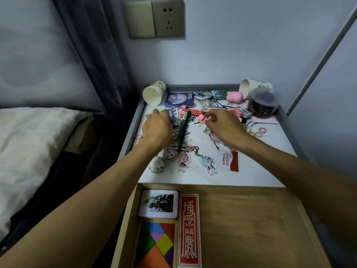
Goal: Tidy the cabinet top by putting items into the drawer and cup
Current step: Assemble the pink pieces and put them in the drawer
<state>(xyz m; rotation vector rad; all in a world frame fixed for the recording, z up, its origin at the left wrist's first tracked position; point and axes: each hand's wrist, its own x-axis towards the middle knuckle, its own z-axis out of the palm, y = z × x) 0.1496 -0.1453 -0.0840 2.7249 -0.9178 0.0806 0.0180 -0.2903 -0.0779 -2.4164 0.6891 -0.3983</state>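
**Two hands deep in clutter**

Head view: a dragged wrist could sweep hairpins (216,146) off the cabinet top (260,161). Left cup (152,93) and right cup (245,88) lie tipped at the far edge, so anything dropped in may roll out. My left hand (157,128) curls beside the pencils (182,132); I cannot tell if it grips them. My right hand (222,128) pinches a small pink piece (201,118). The near drawer (251,219) stands open.

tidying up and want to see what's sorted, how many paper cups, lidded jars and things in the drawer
paper cups: 2
lidded jar: 1
white picture tin in the drawer: 1
tangram puzzle in the drawer: 1
red box in the drawer: 1
total: 6
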